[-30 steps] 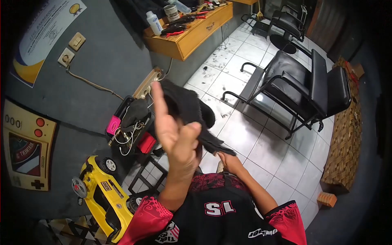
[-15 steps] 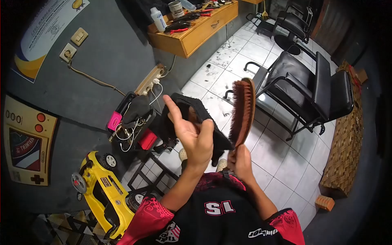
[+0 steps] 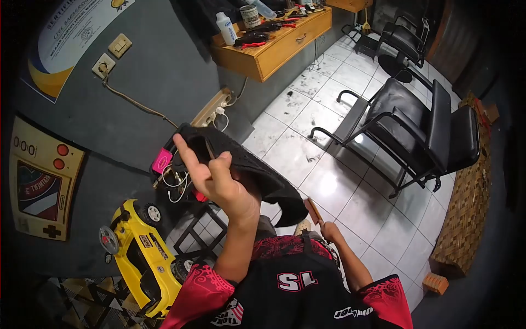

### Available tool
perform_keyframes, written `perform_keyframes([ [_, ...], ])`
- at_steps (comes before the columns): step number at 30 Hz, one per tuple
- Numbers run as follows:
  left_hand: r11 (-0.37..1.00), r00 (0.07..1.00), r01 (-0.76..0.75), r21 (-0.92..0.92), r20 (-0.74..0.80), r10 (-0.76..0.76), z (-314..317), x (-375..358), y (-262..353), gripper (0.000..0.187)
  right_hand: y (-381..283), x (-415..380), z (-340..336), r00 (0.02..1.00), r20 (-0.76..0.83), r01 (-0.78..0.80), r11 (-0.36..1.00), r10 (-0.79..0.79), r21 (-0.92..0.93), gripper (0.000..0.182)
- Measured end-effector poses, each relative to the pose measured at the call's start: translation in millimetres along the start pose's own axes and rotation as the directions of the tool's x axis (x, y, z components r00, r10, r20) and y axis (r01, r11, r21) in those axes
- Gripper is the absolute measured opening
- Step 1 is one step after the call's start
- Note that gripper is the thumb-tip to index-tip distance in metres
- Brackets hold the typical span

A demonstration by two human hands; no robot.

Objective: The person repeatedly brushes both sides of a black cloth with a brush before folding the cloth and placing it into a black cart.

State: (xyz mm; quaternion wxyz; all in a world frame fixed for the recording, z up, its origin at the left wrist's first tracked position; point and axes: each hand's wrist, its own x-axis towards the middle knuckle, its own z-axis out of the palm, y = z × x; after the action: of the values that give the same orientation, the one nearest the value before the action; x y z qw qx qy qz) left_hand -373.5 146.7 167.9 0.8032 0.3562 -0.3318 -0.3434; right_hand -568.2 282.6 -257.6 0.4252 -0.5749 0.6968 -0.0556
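Raised in front of me, my left hand [image 3: 227,186] holds a hollow, soft black fabric piece [image 3: 263,172], cap-like in look. My thumb and one finger show at its near side; the other fingers are hidden by it. The fabric stretches from upper left down toward my right hand. Low on the right, my right hand [image 3: 330,231] grips the wooden brush [image 3: 313,211], which is tilted and seen narrowly along its back. Its bristles are mostly out of sight, and its upper end is close beside the fabric's lower right tip.
A yellow toy car [image 3: 145,257] and a black metal frame [image 3: 200,236] stand at left. Cables and a pink box [image 3: 162,160] are by the wall. A wooden drawer shelf [image 3: 274,49] holds bottles and tools. Black chairs [image 3: 408,120] stand on the tiled floor [image 3: 350,203], beside a woven bench [image 3: 460,219].
The black fabric piece has moved left with my left hand and turned lengthwise. My right hand has lowered the brush, swinging it from upright with bristles showing. The view has shifted slightly.
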Motion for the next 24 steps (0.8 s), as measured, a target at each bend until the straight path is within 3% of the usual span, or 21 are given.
perform_keyframes([
  [1,0.999,1.000,-0.029,0.027,-0.010,0.029,-4,-1,-7,0.064,-7,-4,-16,0.995,-0.024,-0.090,0.993,0.092,0.082,0.057],
  [3,0.998,1.000,0.019,0.068,-0.010,-0.018,-9,-11,-16,0.066,-47,-11,-49,0.978,-0.170,-0.051,0.932,0.119,0.358,0.055],
  [4,0.991,0.998,0.064,0.115,-0.012,-0.063,-10,-16,-19,0.067,-90,-27,-78,0.943,-0.330,0.139,0.862,0.035,0.487,0.049],
  [5,0.995,0.999,0.049,0.091,-0.008,-0.048,-6,-21,-23,0.070,-144,-51,-112,0.916,-0.401,0.265,0.736,0.010,0.624,0.044],
  [6,0.993,0.999,0.042,0.107,0.003,-0.043,-1,-27,-24,0.070,-180,-69,-132,0.940,-0.340,0.290,0.534,-0.004,0.794,0.040],
  [7,0.983,0.999,0.037,0.182,0.019,-0.041,-1,-32,-26,0.070,-212,-85,-144,0.880,-0.470,0.437,0.499,-0.066,0.749,0.038],
  [8,0.967,0.999,0.026,0.253,0.035,-0.036,0,-37,-30,0.070,-229,-96,-148,0.891,-0.437,0.445,0.430,-0.124,0.785,0.038],
  [9,0.984,0.999,0.015,0.180,0.039,-0.022,4,-40,-35,0.070,-238,-102,-146,0.889,-0.391,0.457,0.392,-0.239,0.799,0.035],
  [10,0.974,0.989,0.050,0.223,0.125,-0.079,-1,-40,-33,0.077,-247,-105,-145,0.827,-0.418,0.555,0.432,-0.375,0.711,0.031],
  [12,1.000,0.996,-0.013,0.016,0.084,0.011,7,-35,-28,0.071,-247,-85,-127,0.782,-0.480,0.622,0.558,-0.398,0.550,0.028],
  [13,1.000,0.996,-0.025,0.011,0.085,0.024,13,-33,-15,0.070,-231,-67,-108,0.781,-0.479,0.622,0.558,-0.400,0.549,0.028],
  [14,0.999,0.996,-0.039,0.004,0.086,0.038,18,-29,1,0.070,-203,-43,-83,0.839,-0.267,0.536,0.801,-0.473,0.267,0.027],
  [15,0.994,0.993,-0.106,0.039,0.051,0.104,19,-21,11,0.068,-174,-27,-60,0.896,-0.044,0.438,0.895,-0.442,-0.088,0.027],
  [17,0.997,0.997,-0.074,-0.011,0.026,0.074,12,-7,24,0.066,-118,-17,-34,0.945,0.172,0.315,0.917,-0.278,-0.244,0.032],
  [19,1.000,1.000,-0.015,0.018,0.015,0.015,-5,3,24,0.065,-57,-11,-14,0.932,0.078,0.362,0.913,-0.353,-0.187,0.049],
  [21,1.000,1.000,-0.005,0.016,0.015,0.005,-10,0,27,0.065,-28,-5,-19,0.948,0.303,0.197,0.930,-0.099,-0.311,0.040],
  [22,1.000,1.000,0.009,0.008,0.020,-0.009,-10,-1,27,0.065,-47,-17,-42,0.937,0.277,-0.159,0.968,0.210,-0.196,0.049],
  [24,1.000,0.997,0.016,-0.012,0.080,-0.015,-14,1,18,0.066,-50,-23,-57,0.942,0.162,-0.298,0.955,0.293,0.004,0.058],
])
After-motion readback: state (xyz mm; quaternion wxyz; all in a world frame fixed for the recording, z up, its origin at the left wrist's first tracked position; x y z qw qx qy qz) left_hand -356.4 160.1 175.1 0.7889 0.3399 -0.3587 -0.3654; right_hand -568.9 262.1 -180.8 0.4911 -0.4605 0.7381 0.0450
